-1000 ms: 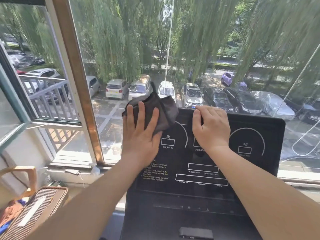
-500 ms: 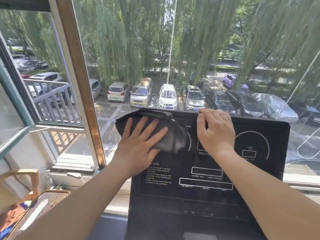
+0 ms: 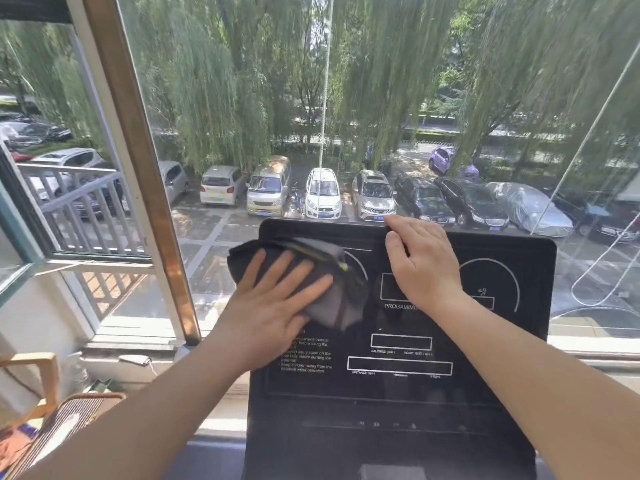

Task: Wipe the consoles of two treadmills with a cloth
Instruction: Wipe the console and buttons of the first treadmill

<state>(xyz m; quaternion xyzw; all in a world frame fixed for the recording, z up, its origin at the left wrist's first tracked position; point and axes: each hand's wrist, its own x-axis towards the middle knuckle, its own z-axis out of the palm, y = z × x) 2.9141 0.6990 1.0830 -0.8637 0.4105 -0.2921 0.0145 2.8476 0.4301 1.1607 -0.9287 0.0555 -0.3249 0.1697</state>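
two hands on console (image 3: pixel 398 393) | left hand (image 3: pixel 273 306) flat, fingers straight, pressing grey cloth (image 3: pixel 341 301) on upper-left panel | right hand (image 3: pixel 422 265) apparently curled over top edge

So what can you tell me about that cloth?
The cloth is dark grey and soft-looking, crumpled into folds, with a thin yellow-green strip along one edge. It lies on the upper left of the black console, its left end reaching past the console's side. The left hand presses flat on it; nothing else touches it.
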